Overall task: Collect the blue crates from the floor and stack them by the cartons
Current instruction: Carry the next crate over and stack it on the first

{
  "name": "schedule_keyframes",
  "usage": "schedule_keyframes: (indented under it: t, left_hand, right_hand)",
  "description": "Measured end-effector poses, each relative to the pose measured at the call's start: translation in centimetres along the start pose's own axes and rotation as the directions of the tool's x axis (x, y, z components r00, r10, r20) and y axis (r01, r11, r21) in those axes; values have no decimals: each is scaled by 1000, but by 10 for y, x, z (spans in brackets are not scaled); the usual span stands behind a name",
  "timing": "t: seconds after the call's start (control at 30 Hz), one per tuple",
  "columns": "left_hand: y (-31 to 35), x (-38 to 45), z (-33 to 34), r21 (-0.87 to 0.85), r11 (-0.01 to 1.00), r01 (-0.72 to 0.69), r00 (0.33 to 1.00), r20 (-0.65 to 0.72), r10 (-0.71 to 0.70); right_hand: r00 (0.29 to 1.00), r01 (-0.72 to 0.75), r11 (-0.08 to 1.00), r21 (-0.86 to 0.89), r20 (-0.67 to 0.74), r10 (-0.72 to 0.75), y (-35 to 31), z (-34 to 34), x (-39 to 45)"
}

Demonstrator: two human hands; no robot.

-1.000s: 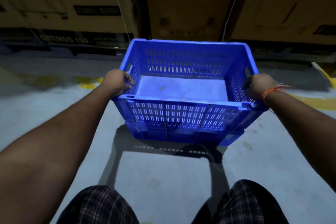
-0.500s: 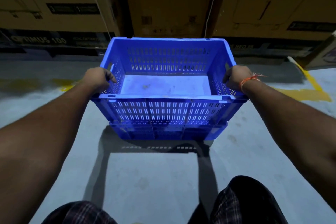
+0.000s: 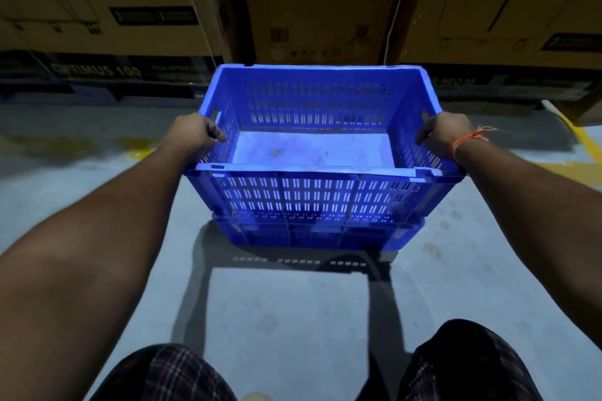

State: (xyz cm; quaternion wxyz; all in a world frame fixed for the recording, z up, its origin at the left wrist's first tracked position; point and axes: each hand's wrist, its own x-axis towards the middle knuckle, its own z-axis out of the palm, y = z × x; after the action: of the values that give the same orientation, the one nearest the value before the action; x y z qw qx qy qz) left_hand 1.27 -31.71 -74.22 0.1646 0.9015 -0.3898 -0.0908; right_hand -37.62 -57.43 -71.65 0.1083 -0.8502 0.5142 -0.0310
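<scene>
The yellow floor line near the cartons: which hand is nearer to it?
Right. The right hand grips the crate side toward the yellow line; the left hand grips the opposite side.

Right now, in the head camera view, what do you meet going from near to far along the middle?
Checked shorts → bare grey floor → blue crate gripped by left hand and right hand → cartons.

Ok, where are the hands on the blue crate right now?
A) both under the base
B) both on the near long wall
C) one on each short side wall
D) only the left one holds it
C: the left hand and right hand each grip the rim of an opposite short side wall of the blue crate.
</scene>
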Motion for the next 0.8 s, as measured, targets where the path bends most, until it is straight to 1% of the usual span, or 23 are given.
schedule_keyframes:
  t: [0.2, 0.43, 0.5, 0.6, 0.8]
  left_hand:
    - [0, -5, 0, -10, 1000, 30, 1000, -3, -30]
    - [0, -3, 5, -76, 996, 35, 999, -28, -37]
    - [-1, -1, 4, -86, 996, 26, 1000, -11, -27]
    - [-2, 4, 2, -82, 997, 9, 1000, 10, -9]
    - [-6, 0, -2, -57, 998, 13, 1000, 5, -13]
  right_hand:
    - [1000, 24, 999, -38, 2, -24, 4, 4, 6]
    - [999, 25, 998, -57, 31, -23, 6, 4, 14]
    - [999, 28, 996, -79, 21, -26, 4, 5, 14]
    - [999, 28, 994, -108, 24, -25, 3, 7, 12]
    - [999, 22, 993, -114, 34, -18, -4, 6, 16]
